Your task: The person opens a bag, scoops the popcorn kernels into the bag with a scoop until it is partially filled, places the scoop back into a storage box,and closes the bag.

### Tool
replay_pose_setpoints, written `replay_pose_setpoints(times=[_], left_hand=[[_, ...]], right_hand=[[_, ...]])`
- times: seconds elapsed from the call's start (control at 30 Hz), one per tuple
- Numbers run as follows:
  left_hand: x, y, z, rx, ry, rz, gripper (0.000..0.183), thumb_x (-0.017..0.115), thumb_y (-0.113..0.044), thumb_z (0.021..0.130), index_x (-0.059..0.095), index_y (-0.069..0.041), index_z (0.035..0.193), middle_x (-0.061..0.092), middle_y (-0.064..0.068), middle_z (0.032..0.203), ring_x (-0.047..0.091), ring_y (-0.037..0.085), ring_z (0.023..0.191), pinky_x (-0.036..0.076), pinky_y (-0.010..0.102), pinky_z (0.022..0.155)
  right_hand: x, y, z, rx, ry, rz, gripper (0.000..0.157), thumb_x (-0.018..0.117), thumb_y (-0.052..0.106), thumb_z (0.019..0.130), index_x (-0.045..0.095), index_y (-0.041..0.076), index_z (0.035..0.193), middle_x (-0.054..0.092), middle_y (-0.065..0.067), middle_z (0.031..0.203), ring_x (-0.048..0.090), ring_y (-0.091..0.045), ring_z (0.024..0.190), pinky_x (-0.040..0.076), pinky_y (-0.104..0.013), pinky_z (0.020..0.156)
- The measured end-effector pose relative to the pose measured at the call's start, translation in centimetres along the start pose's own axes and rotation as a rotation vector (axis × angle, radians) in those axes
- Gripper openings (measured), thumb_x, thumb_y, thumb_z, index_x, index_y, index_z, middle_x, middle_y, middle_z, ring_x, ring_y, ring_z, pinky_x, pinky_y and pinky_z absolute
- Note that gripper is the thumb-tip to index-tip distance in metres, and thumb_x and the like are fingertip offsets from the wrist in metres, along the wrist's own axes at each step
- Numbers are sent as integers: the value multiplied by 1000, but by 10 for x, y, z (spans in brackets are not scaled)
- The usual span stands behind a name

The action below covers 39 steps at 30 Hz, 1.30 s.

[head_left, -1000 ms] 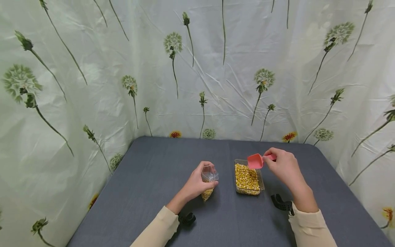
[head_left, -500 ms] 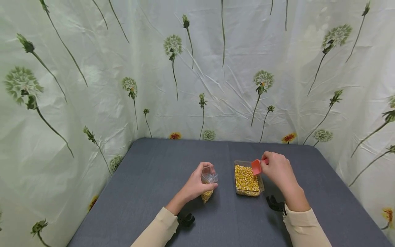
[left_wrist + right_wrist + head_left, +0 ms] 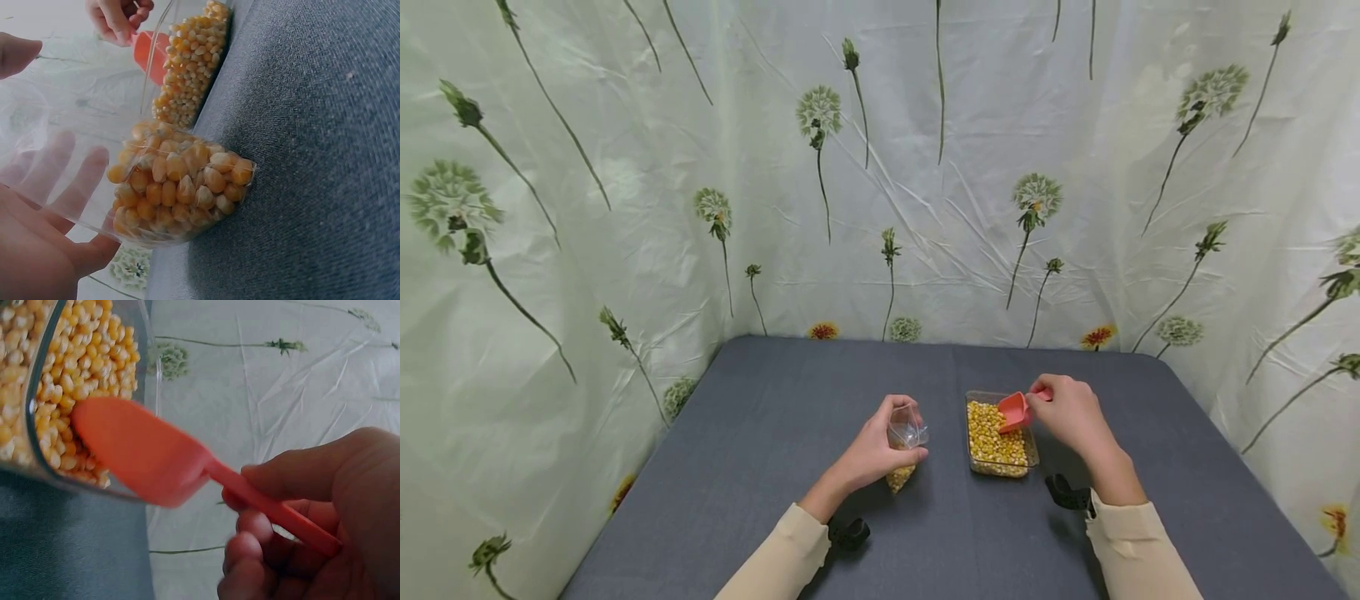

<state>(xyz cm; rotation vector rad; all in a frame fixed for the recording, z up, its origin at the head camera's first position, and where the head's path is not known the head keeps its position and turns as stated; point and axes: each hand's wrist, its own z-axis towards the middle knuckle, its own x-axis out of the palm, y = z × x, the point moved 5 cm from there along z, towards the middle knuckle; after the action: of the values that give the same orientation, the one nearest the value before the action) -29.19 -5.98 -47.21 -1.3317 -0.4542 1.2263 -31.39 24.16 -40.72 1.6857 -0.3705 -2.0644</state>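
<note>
My left hand (image 3: 876,446) holds a clear plastic bag (image 3: 181,187) upright by its upper part, fingers and thumb curled round its open mouth. Yellow corn kernels fill the bag's bottom, which touches or nearly touches the table. To its right stands a clear rectangular container (image 3: 999,467) holding many more corn kernels (image 3: 988,429). My right hand (image 3: 1075,417) pinches the handle of a red scoop (image 3: 137,450) between thumb and fingers. The scoop's front lip meets the kernels inside the container. In the left wrist view, the scoop's bowl shows behind the container's wall.
A dark grey cloth covers the table (image 3: 820,375). Behind and beside it hangs a pale curtain (image 3: 880,167) printed with dandelions. Black wrist mounts (image 3: 1067,492) stick out below both forearms.
The scoop has come down from above the container, tilting until its lip reaches the kernels. My right hand has lowered with it. The left hand and bag stay almost still.
</note>
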Motion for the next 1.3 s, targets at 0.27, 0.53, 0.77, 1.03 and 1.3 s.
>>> replay_pose_setpoints(times=[0.27, 0.53, 0.77, 1.03, 1.3], left_hand=[[1, 3, -2, -23, -1, 16, 60, 79, -31, 89, 42, -25, 136, 56, -8, 123, 56, 14, 113, 51, 37, 86], [0, 3, -3, -20, -15, 24, 58, 78, -26, 89, 42, -28, 135, 57, -7, 123, 57, 15, 111, 51, 38, 84], [0, 2, -3, -15, -12, 4, 61, 79, -20, 88, 42, -22, 137, 57, -6, 123, 58, 17, 111, 52, 38, 83], [1, 2, -2, -8, -15, 4, 60, 79, -17, 88, 42, -27, 134, 57, -6, 122, 57, 17, 112, 52, 38, 83], [2, 0, 0, -7, -4, 0, 62, 79, -25, 88, 42, -19, 137, 56, -6, 123, 57, 20, 113, 51, 39, 84]], right_hand=[[9, -16, 1, 47, 84, 148, 15, 67, 19, 97, 73, 6, 100, 66, -6, 80, 52, -21, 65, 42, -36, 55], [27, -34, 1, 118, 187, 338, 19, 65, 17, 99, 71, 1, 105, 63, -12, 75, 57, -21, 65, 49, -37, 60], [30, -41, 1, 136, 215, 446, 22, 64, 16, 100, 68, -4, 108, 61, -12, 78, 56, -23, 69, 52, -39, 65], [25, -46, -2, 157, 225, 484, 22, 62, 13, 101, 67, -7, 108, 60, -10, 76, 56, -23, 69, 52, -39, 65], [17, -51, -4, 183, 220, 547, 24, 62, 14, 101, 67, -8, 110, 62, -14, 82, 57, -23, 70, 53, -38, 66]])
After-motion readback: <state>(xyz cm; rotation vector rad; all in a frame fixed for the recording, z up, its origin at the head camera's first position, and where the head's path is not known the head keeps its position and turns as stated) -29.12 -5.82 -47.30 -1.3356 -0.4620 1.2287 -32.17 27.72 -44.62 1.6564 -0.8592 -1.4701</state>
